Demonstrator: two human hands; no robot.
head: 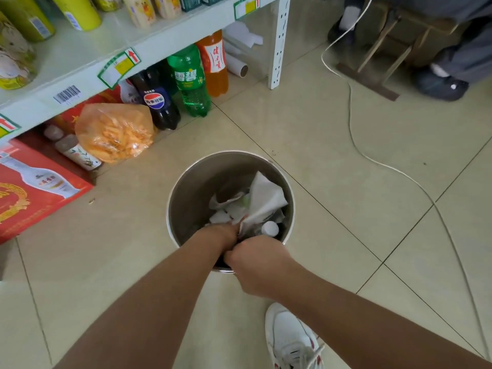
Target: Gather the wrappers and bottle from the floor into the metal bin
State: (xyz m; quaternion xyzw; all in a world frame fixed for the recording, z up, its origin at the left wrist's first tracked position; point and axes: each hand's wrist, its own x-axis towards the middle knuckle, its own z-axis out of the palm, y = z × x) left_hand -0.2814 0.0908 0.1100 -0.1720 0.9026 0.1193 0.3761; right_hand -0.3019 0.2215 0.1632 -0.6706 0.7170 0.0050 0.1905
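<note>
A round metal bin stands on the tiled floor in the middle of the head view. Inside it lie crumpled white wrappers and a bottle, of which only the white cap shows. My left hand reaches down inside the bin at its near side, fingers closed against the lower edge of the white wrappers. My right hand hovers over the bin's near rim, curled into a fist; what it holds, if anything, is hidden.
A white shelf unit stands at the left with soda bottles, an orange snack bag and a red box beneath. A white cable crosses the floor at right. My shoe is near the bin. A seated person's feet are at the back right.
</note>
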